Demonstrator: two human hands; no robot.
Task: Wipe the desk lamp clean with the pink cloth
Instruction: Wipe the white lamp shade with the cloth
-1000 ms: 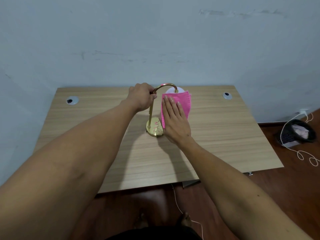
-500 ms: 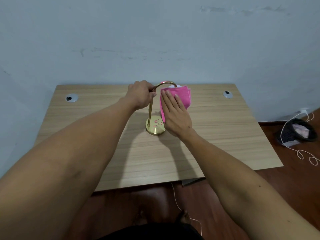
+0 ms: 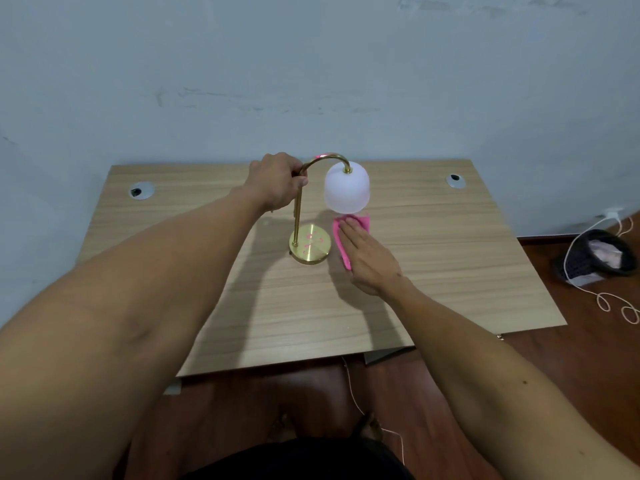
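Observation:
A desk lamp stands mid-table: a round brass base (image 3: 310, 244), an upright brass stem curving over at the top, and a white frosted shade (image 3: 346, 188) hanging from the curve. My left hand (image 3: 277, 181) is shut around the stem just below the bend. The pink cloth (image 3: 349, 233) lies flat on the table right of the base and below the shade. My right hand (image 3: 370, 259) rests flat on the cloth with fingers straight, covering most of it.
The wooden table (image 3: 433, 278) stands against a pale wall, with a cable grommet at back left (image 3: 141, 191) and back right (image 3: 454, 180). On the floor at right sit a dark basket (image 3: 599, 258) and a white cable (image 3: 616, 303).
My right hand has brought the pink cloth down from the shade onto the table beside the base, so the white shade now shows. My left hand still grips the stem.

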